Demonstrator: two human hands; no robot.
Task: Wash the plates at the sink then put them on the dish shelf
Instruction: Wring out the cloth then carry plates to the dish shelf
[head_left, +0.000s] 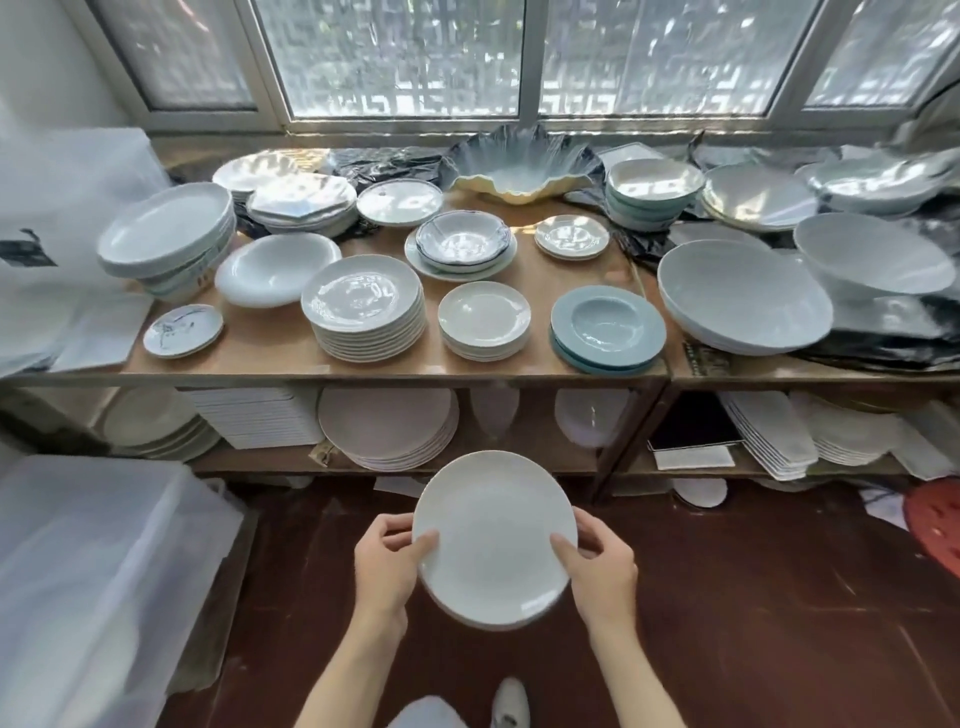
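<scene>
I hold a small stack of white round plates (495, 538) level in front of me, above the dark red floor. My left hand (387, 564) grips its left rim, thumb on top. My right hand (602, 564) grips the right rim the same way. Ahead stands the wooden dish shelf (395, 369), its top crowded with plates. A stack of similar white plates (484, 321) sits near the shelf's front edge, between a taller white stack (363, 306) and blue deep plates (607, 330). No sink is in view.
A lower shelf board (519, 460) holds more plate stacks. Large pale bowls (743, 299) sit on the right-hand table. A translucent plastic bin (88, 566) stands at my left. A red stool (937, 519) is at the right edge. Windows run behind the shelf.
</scene>
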